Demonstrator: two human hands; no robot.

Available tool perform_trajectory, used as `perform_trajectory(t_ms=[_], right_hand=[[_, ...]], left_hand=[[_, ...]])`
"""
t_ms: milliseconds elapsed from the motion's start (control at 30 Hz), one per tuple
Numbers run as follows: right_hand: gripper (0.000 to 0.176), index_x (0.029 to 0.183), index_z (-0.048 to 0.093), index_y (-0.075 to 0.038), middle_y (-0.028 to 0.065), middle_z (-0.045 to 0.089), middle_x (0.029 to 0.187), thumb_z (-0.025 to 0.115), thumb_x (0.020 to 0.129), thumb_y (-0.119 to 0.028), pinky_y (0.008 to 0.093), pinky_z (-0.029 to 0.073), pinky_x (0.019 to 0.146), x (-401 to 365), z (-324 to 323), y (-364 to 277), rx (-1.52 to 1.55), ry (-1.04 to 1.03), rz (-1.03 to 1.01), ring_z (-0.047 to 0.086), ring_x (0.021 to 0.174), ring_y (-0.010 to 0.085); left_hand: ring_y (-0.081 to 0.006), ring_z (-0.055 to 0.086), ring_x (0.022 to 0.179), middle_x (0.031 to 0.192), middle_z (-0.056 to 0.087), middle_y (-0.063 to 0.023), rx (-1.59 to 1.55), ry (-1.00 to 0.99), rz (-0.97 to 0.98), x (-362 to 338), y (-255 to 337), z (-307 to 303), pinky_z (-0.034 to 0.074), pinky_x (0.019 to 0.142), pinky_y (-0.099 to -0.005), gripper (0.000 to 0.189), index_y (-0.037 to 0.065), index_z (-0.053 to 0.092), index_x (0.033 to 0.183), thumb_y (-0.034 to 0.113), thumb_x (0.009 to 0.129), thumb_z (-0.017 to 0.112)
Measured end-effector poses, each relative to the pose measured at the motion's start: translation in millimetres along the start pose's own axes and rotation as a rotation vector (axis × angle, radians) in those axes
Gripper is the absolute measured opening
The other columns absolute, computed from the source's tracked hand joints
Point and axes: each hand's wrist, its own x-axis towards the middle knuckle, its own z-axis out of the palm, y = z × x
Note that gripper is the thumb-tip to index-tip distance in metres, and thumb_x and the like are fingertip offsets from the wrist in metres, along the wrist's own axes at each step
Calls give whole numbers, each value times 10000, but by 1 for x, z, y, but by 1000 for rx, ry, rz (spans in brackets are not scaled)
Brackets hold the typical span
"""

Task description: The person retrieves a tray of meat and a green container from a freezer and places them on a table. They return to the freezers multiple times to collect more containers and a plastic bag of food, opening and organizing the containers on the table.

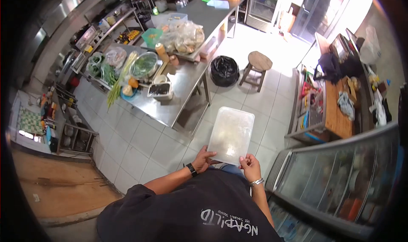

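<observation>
A white rectangular plastic container with a pale, translucent lid [231, 133] is held level in front of my body, above the tiled floor. My left hand [203, 158] grips its near left corner, thumb on top and fingers underneath. At the near right corner, my right hand [250, 167] pinches the edge with the thumb over the rim. What the container holds cannot be made out through the lid.
Ahead on the left, a steel table [178, 89] carries vegetables, a white tub [160, 90] and plastic bags [182, 36]. A black-bagged bin [225, 70] and wooden stool [257, 66] stand on the floor ahead. A glass-doored fridge [335, 174] is close on my right.
</observation>
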Motion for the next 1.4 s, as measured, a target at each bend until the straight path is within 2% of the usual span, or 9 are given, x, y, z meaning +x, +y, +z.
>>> perform_trajectory(t_ms=[233, 433, 800, 867, 933, 1100, 1200, 1367, 1400], right_hand=[[173, 948, 556, -2, 0, 566, 694, 610, 907, -162, 267, 544, 575, 129, -40, -65, -11, -145, 114, 563, 582, 92], [204, 949, 546, 9, 23, 571, 691, 605, 908, -182, 271, 553, 552, 266, -33, -98, -68, -240, 152, 588, 578, 111], [232, 956, 536, 32, 56, 573, 684, 592, 912, -190, 283, 546, 497, 555, 26, -224, -205, -265, 88, 607, 562, 140], [248, 966, 537, 40, 74, 599, 688, 587, 913, -197, 289, 541, 489, 605, 40, -256, -314, -292, -20, 624, 545, 164], [250, 966, 539, 39, 88, 618, 693, 567, 921, -206, 295, 530, 470, 659, 57, -282, -423, -280, -101, 631, 531, 179], [220, 1066, 504, -23, 153, 619, 795, 525, 945, -205, 345, 592, 518, 789, 113, -332, -318, -296, 59, 665, 584, 261], [236, 1110, 479, -27, 191, 618, 826, 513, 948, -195, 378, 605, 538, 845, 139, -344, -317, -375, 26, 681, 633, 308], [264, 1105, 463, 2, 223, 619, 825, 524, 937, -191, 401, 603, 544, 911, 153, -347, -217, -460, 138, 676, 621, 340], [273, 1105, 459, 10, 227, 620, 823, 527, 933, -191, 401, 601, 542, 918, 153, -349, -245, -487, 120, 675, 615, 342]], left_hand=[[-330, 514, 1147, 1244, 442, -173, -57, 50, 40, 98, 43, 50, 485, 915, -552, 542, 17, 304, 1259, 102, 835, 632], [-317, 523, 1135, 1241, 446, -166, -189, 73, 81, 206, 85, 40, 502, 895, -544, 490, 15, 330, 1219, 101, 841, 630], [-328, 527, 1115, 1221, 465, -163, -339, 120, 206, 430, 267, 48, 515, 876, -547, 446, 6, 353, 1180, 90, 840, 629], [-339, 526, 1125, 1221, 466, -175, -392, 17, 299, 469, 303, 51, 517, 875, -553, 428, 1, 360, 1166, 81, 836, 621], [-345, 519, 1145, 1230, 484, -178, -434, 44, 346, 516, 332, 52, 486, 910, -566, 427, -12, 391, 1207, 95, 846, 592], [-362, 517, 1158, 1184, 540, -200, -528, 34, 475, 610, 399, 42, 462, 971, -523, 415, -62, 437, 1214, 133, 869, 556], [-363, 520, 1154, 1206, 530, -211, -595, 123, 516, 644, 421, 41, 459, 973, -529, 413, -52, 442, 1220, 141, 874, 558], [-361, 494, 1189, 1306, 488, -182, -548, 109, 595, 689, 434, 36, 430, 987, -534, 538, 7, 387, 1315, 353, 926, 522], [-370, 468, 1214, 1341, 461, -174, -671, 83, 642, 694, 434, 38, 399, 1009, -543, 568, 27, 373, 1339, 409, 934, 482]])
